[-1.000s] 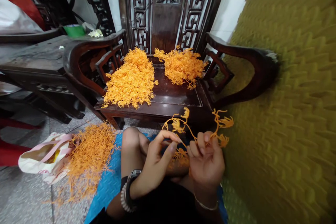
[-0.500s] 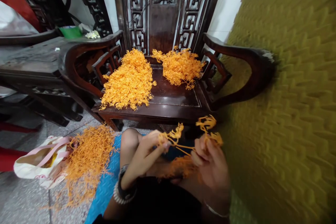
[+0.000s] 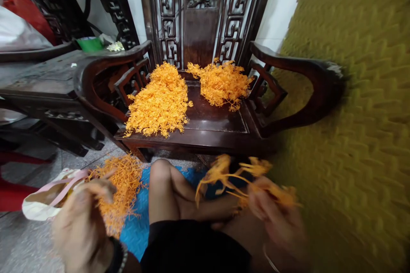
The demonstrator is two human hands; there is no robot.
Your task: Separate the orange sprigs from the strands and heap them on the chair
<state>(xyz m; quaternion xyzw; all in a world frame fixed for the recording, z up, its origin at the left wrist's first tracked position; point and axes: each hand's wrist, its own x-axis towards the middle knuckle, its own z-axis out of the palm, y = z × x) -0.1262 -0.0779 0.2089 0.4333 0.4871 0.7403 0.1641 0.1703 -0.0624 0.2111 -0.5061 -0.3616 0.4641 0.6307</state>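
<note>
My right hand (image 3: 272,209) is closed on a small bunch of orange curly strands (image 3: 232,179), whose loose ends stick out to the left and upward over my crossed legs. On the left, my left hand (image 3: 85,213), smeared by motion, hovers in front of a floor pile of orange strands (image 3: 123,183). Its fingers look partly stretched out, and I see nothing in them. A dense yellow-orange heap (image 3: 160,102) of similar curly pieces lies on the left of the dark wooden chair seat (image 3: 214,123). A looser orange heap (image 3: 224,83) lies on the seat's right side.
A white cloth bag (image 3: 38,204) with pink straps sits on the tiled floor at the left. Blue matting (image 3: 136,222) lies under my legs. A dark wooden table (image 3: 48,72) with a green container (image 3: 90,44) stands left of the chair. A yellow-green textured surface (image 3: 361,158) fills the right.
My left hand has let go of the strands at my right hand and swung far left to the floor pile. My right hand keeps its bunch and has shifted slightly right and down.
</note>
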